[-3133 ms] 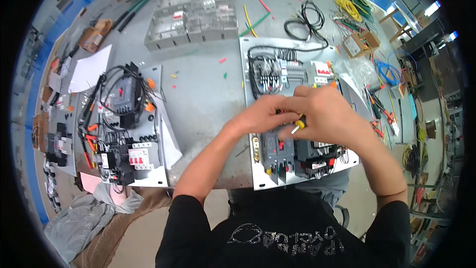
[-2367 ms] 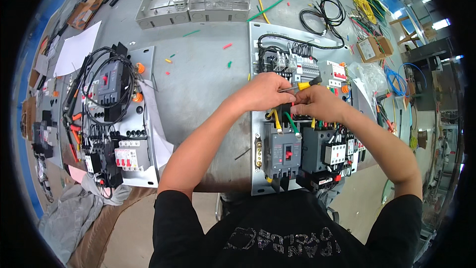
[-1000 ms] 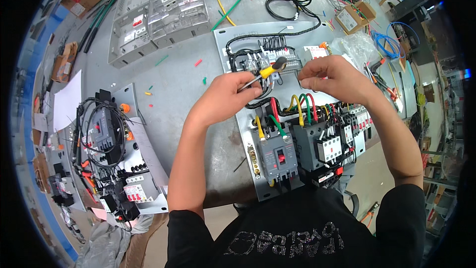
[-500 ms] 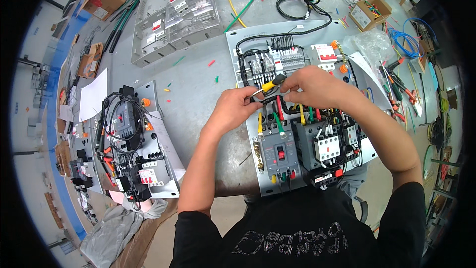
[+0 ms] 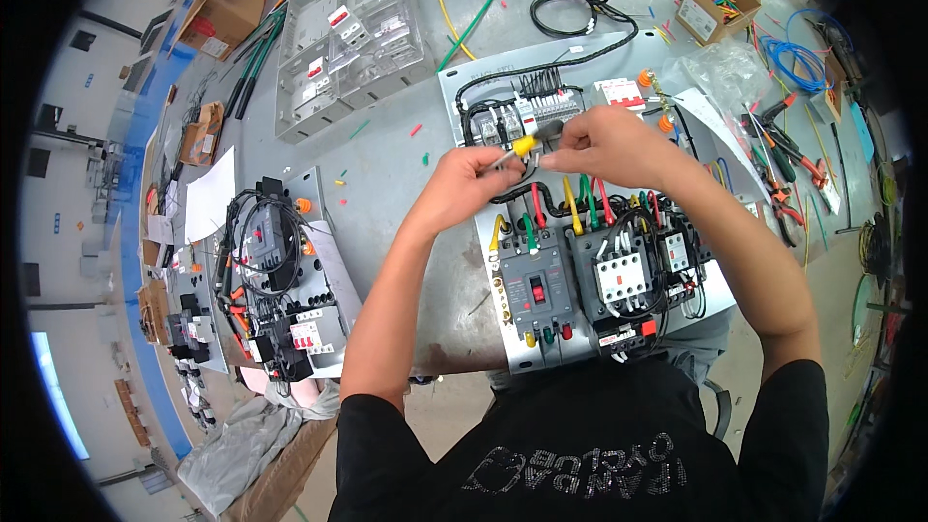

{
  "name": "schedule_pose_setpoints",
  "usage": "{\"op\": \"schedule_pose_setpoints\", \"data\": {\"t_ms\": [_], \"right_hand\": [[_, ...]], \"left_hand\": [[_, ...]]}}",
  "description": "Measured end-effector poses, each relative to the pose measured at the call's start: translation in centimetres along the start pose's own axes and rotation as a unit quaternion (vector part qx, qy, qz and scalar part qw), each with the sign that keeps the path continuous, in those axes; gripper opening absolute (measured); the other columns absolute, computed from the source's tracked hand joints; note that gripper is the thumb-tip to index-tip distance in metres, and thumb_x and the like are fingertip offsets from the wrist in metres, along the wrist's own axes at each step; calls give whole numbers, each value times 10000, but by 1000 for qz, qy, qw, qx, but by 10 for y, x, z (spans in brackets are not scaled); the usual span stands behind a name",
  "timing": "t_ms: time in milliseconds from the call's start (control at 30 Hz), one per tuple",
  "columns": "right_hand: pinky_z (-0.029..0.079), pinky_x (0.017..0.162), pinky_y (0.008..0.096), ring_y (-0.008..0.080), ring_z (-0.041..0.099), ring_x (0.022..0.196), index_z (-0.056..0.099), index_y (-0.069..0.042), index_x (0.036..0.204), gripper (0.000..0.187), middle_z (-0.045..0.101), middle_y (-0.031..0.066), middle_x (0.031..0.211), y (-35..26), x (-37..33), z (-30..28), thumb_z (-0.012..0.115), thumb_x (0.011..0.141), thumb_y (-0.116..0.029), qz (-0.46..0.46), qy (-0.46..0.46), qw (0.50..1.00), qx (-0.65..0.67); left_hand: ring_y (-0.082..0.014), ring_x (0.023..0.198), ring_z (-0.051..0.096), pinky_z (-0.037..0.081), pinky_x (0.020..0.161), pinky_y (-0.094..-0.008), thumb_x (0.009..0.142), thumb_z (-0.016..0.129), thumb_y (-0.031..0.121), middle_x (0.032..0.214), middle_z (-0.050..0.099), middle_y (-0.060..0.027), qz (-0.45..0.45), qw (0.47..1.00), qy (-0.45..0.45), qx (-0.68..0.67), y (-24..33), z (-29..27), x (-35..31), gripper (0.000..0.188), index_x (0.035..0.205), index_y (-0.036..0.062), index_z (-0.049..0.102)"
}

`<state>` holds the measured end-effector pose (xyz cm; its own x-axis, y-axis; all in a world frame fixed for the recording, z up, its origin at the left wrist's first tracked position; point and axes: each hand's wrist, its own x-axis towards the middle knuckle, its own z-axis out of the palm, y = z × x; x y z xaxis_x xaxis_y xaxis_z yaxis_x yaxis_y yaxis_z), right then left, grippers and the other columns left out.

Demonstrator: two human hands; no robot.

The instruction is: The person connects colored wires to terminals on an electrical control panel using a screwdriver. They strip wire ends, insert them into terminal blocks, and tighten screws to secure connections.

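Observation:
My left hand (image 5: 454, 186) is closed round the shaft of a screwdriver (image 5: 525, 146) with a yellow and black handle. The handle slants up toward my right hand (image 5: 614, 150), whose fingers are pinched together beside it. Something small and pale shows at those fingertips, too small to name. Both hands hover over the middle of a metal mounting plate (image 5: 483, 72). Below them sits a grey circuit breaker (image 5: 537, 292) with a red switch and yellow, green and red sleeved leads. A black wire bundle (image 5: 556, 205) runs behind it, partly hidden by my hands.
A white contactor (image 5: 622, 277) sits right of the breaker; a terminal strip (image 5: 556, 108) lies beyond my hands. A second wired panel (image 5: 329, 300) stands at left, beside another person's clothing. A clear plastic box (image 5: 358, 48), a carton of wire scraps (image 5: 717, 10) and pliers (image 5: 788, 164) surround the work.
Both hands have lifted slightly away from the breaker's leads, still close together, with the screwdriver in my left hand. The whole view has shifted a little.

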<state>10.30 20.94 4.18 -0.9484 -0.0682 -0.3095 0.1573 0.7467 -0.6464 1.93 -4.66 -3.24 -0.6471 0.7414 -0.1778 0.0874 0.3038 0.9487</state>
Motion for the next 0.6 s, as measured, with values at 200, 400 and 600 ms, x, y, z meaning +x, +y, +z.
{"op": "schedule_pose_setpoints", "data": {"t_ms": [200, 400, 600], "right_hand": [[585, 852, 459, 339, 754, 921, 820, -34, 961, 538, 793, 171, 949, -11, 29, 38, 809, 854, -561, -11, -109, 981, -163], [562, 750, 338, 166, 742, 824, 826, -31, 934, 368, 796, 61, 854, -19, 54, 24, 777, 884, -393, 38, -265, 960, -81], [574, 773, 362, 209, 745, 828, 816, -9, 912, 391, 790, 82, 850, -1, 60, 37, 753, 854, -390, 41, -270, 959, -70]], "left_hand": [[0, 804, 542, 453, 705, -211, 1046, 726, 103, 897, 689, 71, 55, 985, 138, -90, -24, 8, -8, 170, 1140, -28, 775], [1, 811, 562, 475, 729, -195, 1054, 728, 99, 913, 696, 67, 55, 968, 211, -128, -42, 33, -30, 172, 1154, -38, 759], [8, 756, 482, 399, 666, -193, 1065, 715, 105, 867, 637, 86, 80, 951, 251, -161, -66, 42, -37, 167, 1161, -26, 756]]}}
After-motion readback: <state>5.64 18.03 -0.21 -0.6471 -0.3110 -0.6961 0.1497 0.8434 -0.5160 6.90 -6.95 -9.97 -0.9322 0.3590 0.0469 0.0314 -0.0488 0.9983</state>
